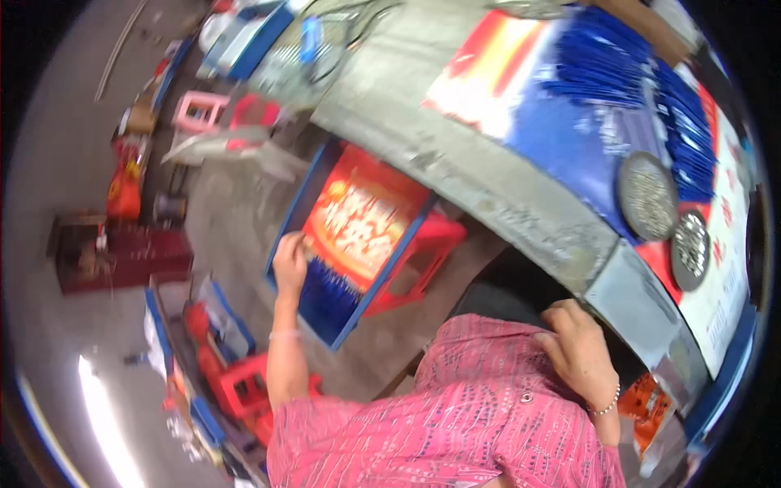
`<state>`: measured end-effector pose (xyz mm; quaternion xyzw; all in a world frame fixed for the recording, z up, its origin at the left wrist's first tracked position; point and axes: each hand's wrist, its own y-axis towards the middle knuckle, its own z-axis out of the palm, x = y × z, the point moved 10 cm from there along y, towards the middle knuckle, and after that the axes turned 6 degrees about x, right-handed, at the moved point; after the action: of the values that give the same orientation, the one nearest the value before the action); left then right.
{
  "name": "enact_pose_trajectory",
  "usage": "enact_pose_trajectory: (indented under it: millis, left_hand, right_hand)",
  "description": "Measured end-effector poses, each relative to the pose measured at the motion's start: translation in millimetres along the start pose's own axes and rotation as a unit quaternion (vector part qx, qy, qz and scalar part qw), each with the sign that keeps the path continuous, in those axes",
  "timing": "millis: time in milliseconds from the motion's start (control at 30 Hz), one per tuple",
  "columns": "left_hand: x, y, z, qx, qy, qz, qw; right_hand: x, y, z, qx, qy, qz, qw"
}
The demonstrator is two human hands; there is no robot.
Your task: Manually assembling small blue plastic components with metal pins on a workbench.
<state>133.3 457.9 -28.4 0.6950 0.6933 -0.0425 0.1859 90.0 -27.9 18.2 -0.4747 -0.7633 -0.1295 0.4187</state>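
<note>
My left hand [290,262] is at the left edge of a blue tray [389,286], its fingers drawn together. Whether they grip the rim or something small is too blurred to make out. Inside the tray lies a red and orange sheet with a heap of small white pieces [358,228] on it. A bundle of slim dark blue pieces [329,297] fills the tray's near end. Close to the table's corner, my right hand [579,346] hangs in front of my body, bent at the wrist. Its thumb stands apart from the loosely curved fingers, and nothing shows in it.
On the worktable [472,175] to the right are piles of blue slim pieces [602,61] and two round dishes of small metal parts, one a grey dish [647,195]. A red plastic stool [423,252] stands beneath the tray. Further left is a dark red cabinet [122,256].
</note>
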Motion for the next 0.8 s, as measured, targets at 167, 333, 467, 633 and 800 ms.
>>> enact_pose_trajectory:
  millis: [167,333,467,633,800]
  left_hand:
    - [-174.4,52.1,-19.3,0.003,-0.153,0.137,0.979]
    - [-366.8,97.4,26.4,0.141,-0.256,0.3,0.908]
    - [-451.3,146.5,71.6,0.127,-0.261,0.395,0.871]
    - [-507.4,196.5,115.0,0.009,-0.15,0.433,0.889]
    - [-513.7,214.5,153.6,0.007,-0.03,0.413,0.91]
  right_hand:
    - [7.8,4.5,9.1,0.032,-0.037,-0.063,0.997]
    - [6.1,-15.0,-8.1,-0.026,-0.037,-0.076,0.996]
    - [-4.3,-37.0,-11.9,-0.043,-0.046,-0.046,0.997]
    - [-26.6,-64.0,-8.6,-0.057,-0.03,0.017,0.998]
    - [-38.0,-72.2,-11.4,-0.072,-0.012,0.034,0.997]
